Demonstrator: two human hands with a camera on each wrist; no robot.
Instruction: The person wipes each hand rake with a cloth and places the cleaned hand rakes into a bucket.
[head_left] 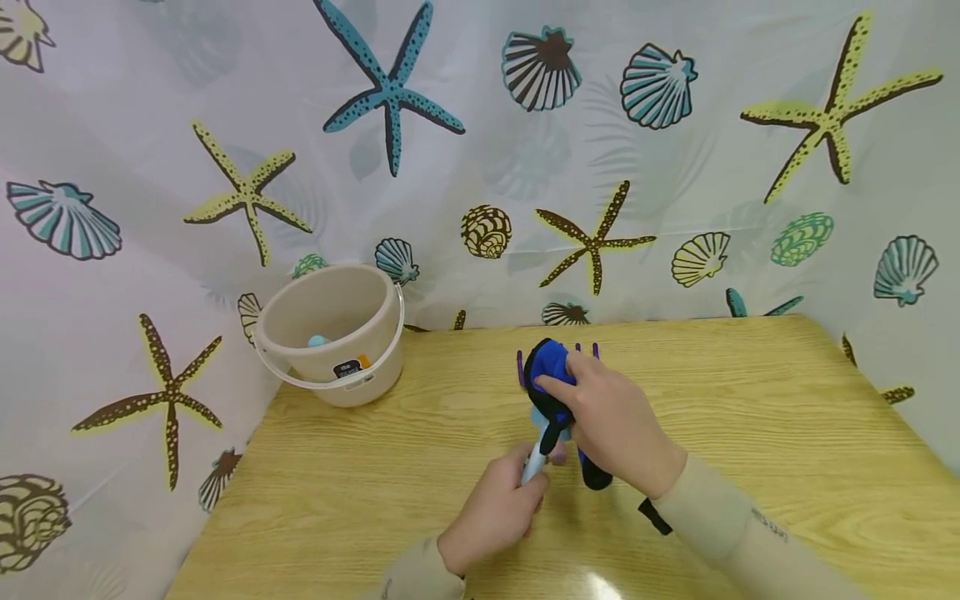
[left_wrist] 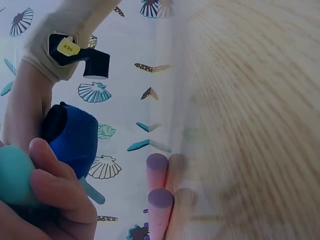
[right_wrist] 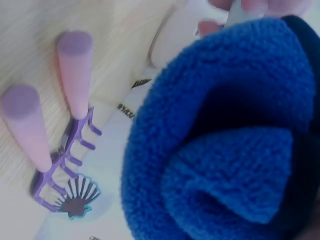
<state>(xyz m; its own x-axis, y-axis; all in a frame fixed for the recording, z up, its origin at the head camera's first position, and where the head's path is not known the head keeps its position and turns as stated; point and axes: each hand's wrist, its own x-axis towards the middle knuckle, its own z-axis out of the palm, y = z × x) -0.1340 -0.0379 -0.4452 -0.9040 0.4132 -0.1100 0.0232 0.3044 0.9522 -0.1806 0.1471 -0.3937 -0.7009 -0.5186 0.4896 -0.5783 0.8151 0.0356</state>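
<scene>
My left hand (head_left: pixel 498 500) grips the light blue handle (head_left: pixel 534 465) of a small tool; its rounded teal end (left_wrist: pixel 15 175) shows in the left wrist view. The tool's head is mostly hidden, so its kind is unclear. In my right hand (head_left: pixel 611 421) is a fluffy blue cloth (head_left: pixel 551 362) with black edging, folded against the tool's upper part. The right wrist view shows the cloth (right_wrist: pixel 215 150) close up. Beyond the hands, two hand rakes with pink handles (right_wrist: pixel 75 75) and purple tines (right_wrist: pixel 90 142) lie on the table.
A beige bucket (head_left: pixel 375 367) with a white bail handle stands at the back left, a light blue object (head_left: pixel 318 341) inside it. The wooden table (head_left: pixel 360 500) meets a curtain (head_left: pixel 450 167) printed with shells and starfish. A black strap (head_left: pixel 655 517) hangs below the right wrist.
</scene>
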